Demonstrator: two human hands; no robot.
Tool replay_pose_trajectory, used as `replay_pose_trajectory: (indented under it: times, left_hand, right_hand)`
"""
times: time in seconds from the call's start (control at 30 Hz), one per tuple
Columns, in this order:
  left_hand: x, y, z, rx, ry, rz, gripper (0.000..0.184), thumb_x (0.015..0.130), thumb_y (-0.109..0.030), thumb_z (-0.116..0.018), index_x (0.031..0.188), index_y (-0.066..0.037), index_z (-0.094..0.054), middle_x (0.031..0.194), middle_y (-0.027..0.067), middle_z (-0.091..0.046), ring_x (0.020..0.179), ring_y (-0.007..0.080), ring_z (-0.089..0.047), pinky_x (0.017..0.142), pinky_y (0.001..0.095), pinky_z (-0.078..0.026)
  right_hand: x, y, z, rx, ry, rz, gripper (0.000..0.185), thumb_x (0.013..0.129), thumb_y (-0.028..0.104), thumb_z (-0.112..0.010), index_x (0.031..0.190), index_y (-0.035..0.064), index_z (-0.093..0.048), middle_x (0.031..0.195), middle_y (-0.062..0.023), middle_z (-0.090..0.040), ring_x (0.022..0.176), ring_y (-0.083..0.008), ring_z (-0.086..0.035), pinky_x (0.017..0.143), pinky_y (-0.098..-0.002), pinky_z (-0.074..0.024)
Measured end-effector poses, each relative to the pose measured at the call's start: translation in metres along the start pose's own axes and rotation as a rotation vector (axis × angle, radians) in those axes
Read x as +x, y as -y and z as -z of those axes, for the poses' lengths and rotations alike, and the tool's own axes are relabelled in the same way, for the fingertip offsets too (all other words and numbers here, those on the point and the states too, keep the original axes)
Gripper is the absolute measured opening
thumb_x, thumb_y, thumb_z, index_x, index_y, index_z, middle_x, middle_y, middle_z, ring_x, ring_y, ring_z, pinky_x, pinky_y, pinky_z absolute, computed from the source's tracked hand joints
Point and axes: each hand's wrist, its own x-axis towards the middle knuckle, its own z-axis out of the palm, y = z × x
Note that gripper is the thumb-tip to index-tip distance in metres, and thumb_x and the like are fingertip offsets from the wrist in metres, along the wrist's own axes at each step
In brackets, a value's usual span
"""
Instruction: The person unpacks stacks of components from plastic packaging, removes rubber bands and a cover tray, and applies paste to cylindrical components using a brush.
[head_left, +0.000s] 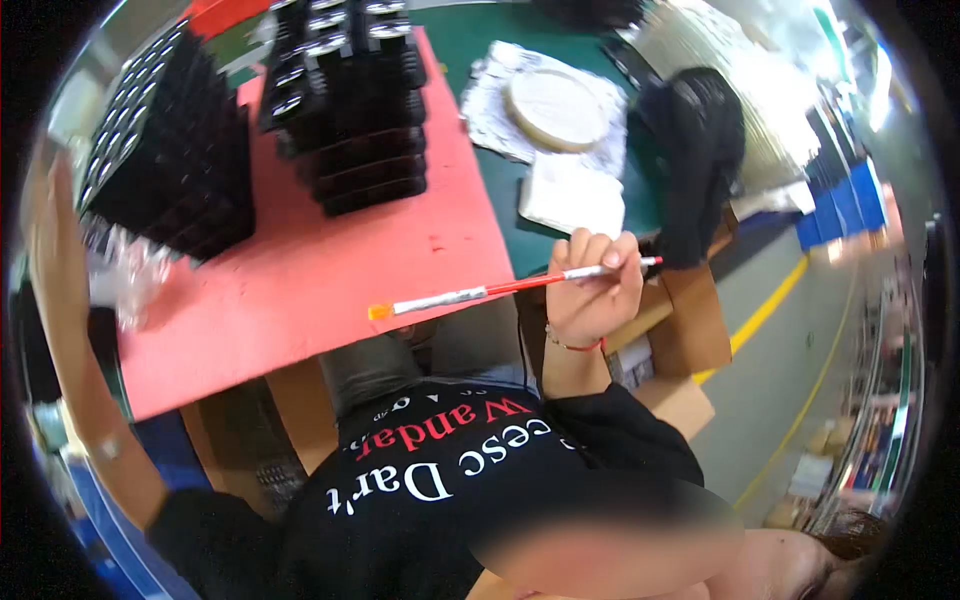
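My right hand [595,290] is closed around the red handle of a paintbrush [515,286]. The brush lies nearly level across my front, its orange-yellow bristle tip pointing left over the edge of the pink mat [400,255]. White or silvery wrapping covers parts of the brush. At the far left my left arm reaches up, and my left hand [52,200] is smeared beside a stack of black trays [185,140]; its fingers cannot be made out. A second black tray stack [360,120] stands on the mat to the right of the first.
On the green table [465,35] a round, pale dish [560,108] rests on crumpled foil, with a folded white cloth [572,195] near it. Dark fabric [700,150] lies at the table's right side. Clear plastic [130,275] is at left; a cardboard box [695,320] stands lower right.
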Motion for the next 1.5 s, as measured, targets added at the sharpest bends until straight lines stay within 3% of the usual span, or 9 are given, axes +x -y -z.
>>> replay_pose_trajectory:
  times: [0.03,0.2,0.43,0.63,0.83,1.17,1.37,1.43,1.5]
  left_hand:
    - [-0.012,-0.040,0.014,-0.119,0.005,0.228,0.056,0.099,-0.039,-0.032,0.140,-0.002,-0.032,0.149,0.0126,-0.027,0.135,0.0248,-0.030,0.110,0.0341,-0.022]
    - [-0.059,-0.121,0.029,-0.265,-0.182,0.102,0.055,0.095,-0.034,-0.042,0.129,0.009,-0.039,0.128,0.0234,-0.047,0.119,0.0364,-0.045,0.101,0.0434,-0.035]
    - [-0.117,-0.159,0.004,-0.259,0.030,0.078,0.038,0.083,-0.018,-0.058,0.113,0.004,-0.056,0.121,0.0210,-0.051,0.114,0.0351,-0.048,0.098,0.0450,-0.038]
    - [-0.124,-0.171,-0.006,-0.354,0.089,0.143,0.028,0.078,-0.010,-0.060,0.105,0.000,-0.063,0.120,0.0204,-0.051,0.113,0.0356,-0.049,0.096,0.0447,-0.039]
    - [-0.119,-0.171,-0.004,-0.372,0.151,0.207,0.031,0.077,-0.010,-0.061,0.107,-0.002,-0.063,0.122,0.0190,-0.051,0.114,0.0349,-0.048,0.095,0.0446,-0.038]
    - [-0.116,-0.171,-0.002,-0.389,0.207,0.210,0.033,0.077,-0.014,-0.062,0.109,-0.004,-0.062,0.123,0.0161,-0.053,0.113,0.0338,-0.048,0.095,0.0443,-0.037]
    - [-0.116,-0.169,-0.004,-0.401,0.231,0.216,0.033,0.078,-0.015,-0.063,0.110,-0.003,-0.061,0.123,0.0158,-0.053,0.112,0.0341,-0.049,0.096,0.0440,-0.037]
    - [-0.116,-0.169,-0.006,-0.403,0.232,0.237,0.034,0.079,-0.015,-0.063,0.111,-0.003,-0.060,0.122,0.0160,-0.053,0.112,0.0340,-0.049,0.096,0.0438,-0.037]
    - [-0.115,-0.168,-0.006,-0.384,0.240,0.280,0.035,0.080,-0.015,-0.063,0.112,-0.003,-0.060,0.122,0.0162,-0.052,0.113,0.0339,-0.049,0.096,0.0436,-0.037]
  right_hand:
    - [0.001,0.005,0.002,-0.001,0.002,-0.009,0.027,0.097,0.026,-0.039,0.078,0.0079,-0.045,0.057,-0.0020,-0.037,0.059,-0.0123,-0.030,0.057,-0.0287,-0.0257]
    - [0.009,0.044,0.016,-0.143,-0.020,0.227,0.024,0.095,0.026,-0.042,0.080,0.0075,-0.047,0.063,-0.0032,-0.042,0.063,-0.0139,-0.035,0.060,-0.0297,-0.0295]
    - [0.042,0.078,0.049,-0.837,-0.261,0.497,0.027,0.095,0.022,-0.046,0.100,-0.0023,-0.057,0.089,-0.0115,-0.061,0.080,-0.0182,-0.057,0.074,-0.0310,-0.0446]
    - [0.040,0.058,0.025,-1.753,0.196,0.647,0.014,0.081,-0.001,-0.057,0.092,-0.0014,-0.065,0.088,-0.0146,-0.064,0.079,-0.0265,-0.060,0.073,-0.0328,-0.0476]
    - [0.026,0.034,0.027,-1.909,0.262,0.615,0.020,0.077,0.003,-0.061,0.095,0.0049,-0.067,0.094,-0.0101,-0.062,0.089,-0.0278,-0.056,0.081,-0.0359,-0.0423]
    - [-0.017,0.036,0.042,-1.957,0.324,0.693,0.067,0.078,0.065,-0.054,0.105,0.0032,-0.059,0.109,-0.0153,-0.058,0.106,-0.0359,-0.051,0.092,-0.0443,-0.0394]
    - [-0.022,0.026,0.020,-1.638,0.089,1.069,0.056,0.088,0.053,-0.041,0.104,0.0010,-0.055,0.101,-0.0138,-0.056,0.093,-0.0317,-0.052,0.083,-0.0442,-0.0426]
    - [-0.024,0.022,0.011,-1.429,0.327,1.074,0.059,0.089,0.054,-0.043,0.112,0.0006,-0.048,0.108,-0.0181,-0.051,0.102,-0.0342,-0.049,0.090,-0.0458,-0.0380]
    - [-0.033,0.002,-0.016,-1.286,0.299,0.943,0.046,0.088,0.046,-0.045,0.101,0.0022,-0.051,0.099,-0.0149,-0.053,0.089,-0.0298,-0.051,0.078,-0.0430,-0.0432]
